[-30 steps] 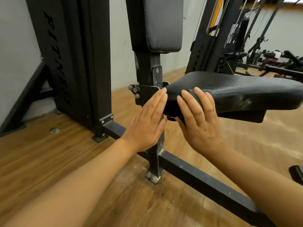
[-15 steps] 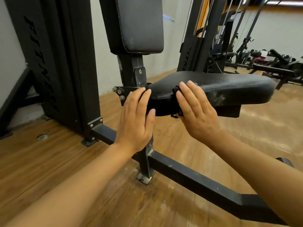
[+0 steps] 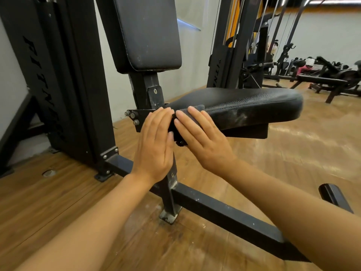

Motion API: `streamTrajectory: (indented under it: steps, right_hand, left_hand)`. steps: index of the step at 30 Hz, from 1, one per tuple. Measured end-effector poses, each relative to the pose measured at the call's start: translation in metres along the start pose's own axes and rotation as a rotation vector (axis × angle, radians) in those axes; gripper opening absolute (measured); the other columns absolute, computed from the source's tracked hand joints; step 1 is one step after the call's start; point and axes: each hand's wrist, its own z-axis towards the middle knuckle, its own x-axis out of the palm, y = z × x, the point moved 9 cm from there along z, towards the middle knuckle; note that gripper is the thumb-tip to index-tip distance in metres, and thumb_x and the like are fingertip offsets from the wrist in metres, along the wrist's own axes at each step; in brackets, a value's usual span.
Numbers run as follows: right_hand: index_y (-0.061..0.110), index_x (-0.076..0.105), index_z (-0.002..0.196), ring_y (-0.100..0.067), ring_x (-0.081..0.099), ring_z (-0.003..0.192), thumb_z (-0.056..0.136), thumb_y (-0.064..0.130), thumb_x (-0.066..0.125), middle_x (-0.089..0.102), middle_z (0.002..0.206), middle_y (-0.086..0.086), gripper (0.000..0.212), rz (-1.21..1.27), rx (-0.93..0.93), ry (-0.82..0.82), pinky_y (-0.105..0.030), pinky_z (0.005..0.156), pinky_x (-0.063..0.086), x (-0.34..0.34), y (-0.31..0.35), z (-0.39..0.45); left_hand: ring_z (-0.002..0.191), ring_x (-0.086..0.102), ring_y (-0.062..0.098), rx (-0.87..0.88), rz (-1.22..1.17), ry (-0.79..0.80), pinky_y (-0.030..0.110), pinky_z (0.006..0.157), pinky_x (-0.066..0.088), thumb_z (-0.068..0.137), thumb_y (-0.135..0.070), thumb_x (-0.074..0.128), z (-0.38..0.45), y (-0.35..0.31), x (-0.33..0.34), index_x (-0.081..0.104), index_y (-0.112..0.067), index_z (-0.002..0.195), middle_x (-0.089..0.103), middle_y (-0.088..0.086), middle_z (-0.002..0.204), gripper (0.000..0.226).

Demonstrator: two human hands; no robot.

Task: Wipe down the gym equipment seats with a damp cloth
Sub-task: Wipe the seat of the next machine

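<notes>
The dark cloth (image 3: 196, 111) is pressed by the flat right hand (image 3: 203, 139) on the seat (image 3: 244, 106) rear edge. The seat's unwiped length extends rightward. The left hand (image 3: 155, 145) is open, holding nothing.

One head-worn camera, looking forward and down.
It sits close above the seat (image 3: 244, 106), facing the machine's upright; gym floor stretches behind.

Gym interior. Black padded machine seat (image 3: 244, 106) and backrest (image 3: 148, 34), cable machines (image 3: 240, 45), benches (image 3: 322, 81), wooden floor (image 3: 48, 202).
</notes>
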Motion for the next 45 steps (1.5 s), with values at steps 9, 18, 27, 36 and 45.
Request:
streamTrajectory:
  steps: [9,18,27,36,45]
  right_hand:
    - [-0.001,0.028,0.151,-0.04,0.025,0.145,0.1,-0.005,0.046,0.027,0.156,-0.019,0.054,-0.188,0.142,0.109,-0.05,0.124,0.014,-0.035,-0.083,-0.057]
    - [0.002,0.031,0.146,-0.031,0.02,0.148,0.101,0.007,0.051,0.029,0.153,-0.014,0.049,0.098,0.407,-0.144,-0.047,0.124,0.011,-0.001,-0.014,-0.016]
    - [-0.001,0.03,0.15,-0.036,0.024,0.146,0.092,-0.013,0.049,0.027,0.157,-0.018,0.062,-0.272,0.207,0.046,-0.047,0.125,0.012,-0.042,-0.089,-0.066]
    - [-0.001,0.036,0.144,-0.037,0.026,0.144,0.104,0.01,0.046,0.032,0.152,-0.016,0.043,-0.082,0.465,-0.124,-0.048,0.124,0.011,-0.029,-0.07,-0.045]
    - [0.0,0.039,0.145,-0.036,0.036,0.141,0.103,0.021,0.055,0.043,0.151,-0.018,0.05,-0.191,0.133,-0.006,-0.048,0.122,0.025,-0.023,-0.061,-0.03]
  left_hand:
    - [0.127,0.046,0.029,-0.047,0.176,-0.117,0.046,0.112,0.035,0.102,-0.024,0.042,0.011,-0.013,0.002,0.054,0.001,0.132,0.056,0.017,0.131,0.04]
    - [0.136,0.042,0.026,0.004,0.169,-0.086,0.051,0.12,0.023,0.102,-0.019,0.037,0.011,-0.022,0.009,0.05,-0.001,0.139,0.054,0.014,0.139,0.043]
    - [0.133,0.044,0.028,0.027,0.251,-0.106,0.054,0.116,0.029,0.101,-0.021,0.041,0.01,-0.022,0.01,0.05,-0.001,0.138,0.055,0.015,0.138,0.043]
    - [0.13,0.045,0.032,0.057,0.338,-0.188,0.053,0.115,0.03,0.102,-0.027,0.04,0.009,-0.019,0.017,0.045,-0.004,0.139,0.055,0.018,0.135,0.044]
    - [0.124,0.048,0.033,0.027,0.359,-0.2,0.055,0.112,0.034,0.1,-0.026,0.042,0.012,-0.025,0.014,0.051,-0.001,0.132,0.057,0.018,0.129,0.042]
